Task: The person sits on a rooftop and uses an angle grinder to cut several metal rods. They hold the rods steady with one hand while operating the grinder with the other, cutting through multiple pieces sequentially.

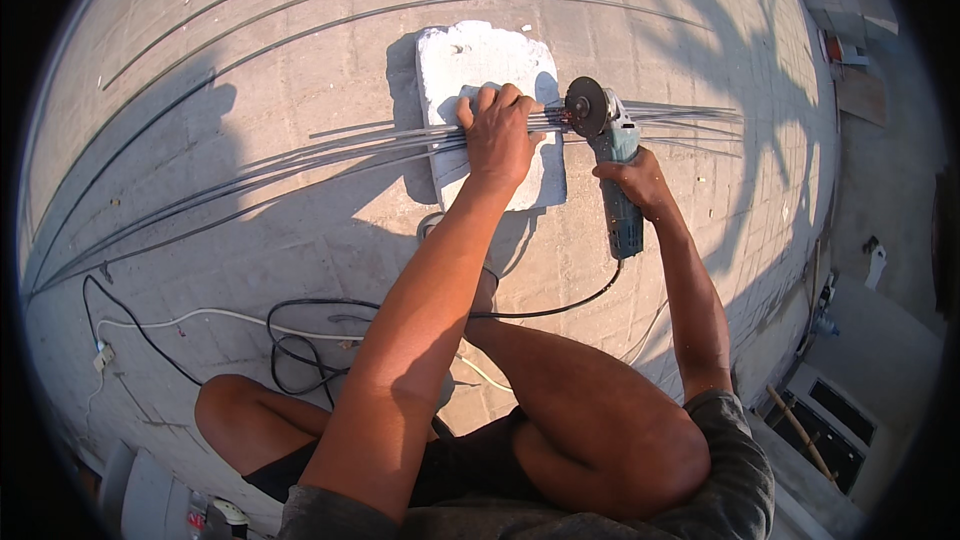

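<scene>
My left hand (pixel 500 137) presses down on a bundle of thin metal rods (pixel 330 153), its fingers closed over them. The bundle lies across a white block (pixel 485 55) on the paved ground, reaching far to the left and a shorter way to the right. In my right hand (pixel 637 180) is a teal angle grinder (pixel 622 215), held upright by its body. Its dark cutting disc (pixel 587 106) meets the rods just right of the block, where a reddish glow and small sparks show. The rods' exact contact with the disc is partly hidden.
Several long single rods (pixel 400 5) lie beyond the block. A black cord (pixel 560 312) runs from the grinder and loops near my feet, beside a white cable (pixel 220 312) and a white connector (pixel 103 356) at left. A ledge edge drops off at right.
</scene>
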Tool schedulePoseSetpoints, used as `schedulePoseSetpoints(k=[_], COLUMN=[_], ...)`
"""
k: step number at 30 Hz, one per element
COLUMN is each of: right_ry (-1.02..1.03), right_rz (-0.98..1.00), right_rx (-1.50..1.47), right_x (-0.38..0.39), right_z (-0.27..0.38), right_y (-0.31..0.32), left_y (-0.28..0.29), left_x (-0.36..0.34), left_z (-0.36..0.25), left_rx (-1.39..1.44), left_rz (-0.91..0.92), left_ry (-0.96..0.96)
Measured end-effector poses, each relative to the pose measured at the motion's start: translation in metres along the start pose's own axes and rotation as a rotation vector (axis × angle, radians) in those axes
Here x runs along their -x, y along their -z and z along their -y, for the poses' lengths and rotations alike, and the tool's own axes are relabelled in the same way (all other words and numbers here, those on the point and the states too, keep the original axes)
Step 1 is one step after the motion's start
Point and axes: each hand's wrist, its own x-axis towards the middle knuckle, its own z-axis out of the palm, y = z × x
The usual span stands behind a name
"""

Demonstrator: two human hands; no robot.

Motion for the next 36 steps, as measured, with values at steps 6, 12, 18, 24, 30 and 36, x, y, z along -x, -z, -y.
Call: schedulePoseSetpoints(k=[6, 12, 18, 24, 30, 36], right_ry=[-0.015, 0.016, -0.022, -0.048, -0.037, -0.040], right_rz=[-0.007, 0.022, 0.021, 0.027, 0.004, 0.010], right_rx=[0.030, -0.012, 0.044, 0.070, 0.057, 0.063], right_x=[0.005, 0.010, 0.014, 0.022, 0.028, 0.031], right_z=[0.001, 0.002, 0.000, 0.004, -0.002, -0.003], right_y=[-0.001, 0.000, 0.003, 0.003, 0.000, 0.000], left_y=[-0.001, -0.001, -0.003, -0.003, -0.004, -0.004], left_x=[0.002, 0.000, 0.000, 0.001, 0.001, 0.001], left_z=[0.002, 0.001, 0.003, 0.003, 0.003, 0.003], left_rx=[0.012, 0.011, -0.005, -0.007, -0.008, -0.005], left_rz=[-0.036, -0.006, 0.001, 0.002, -0.010, -0.013], left_ry=[-0.017, 0.000, -0.002, -0.004, -0.015, -0.015])
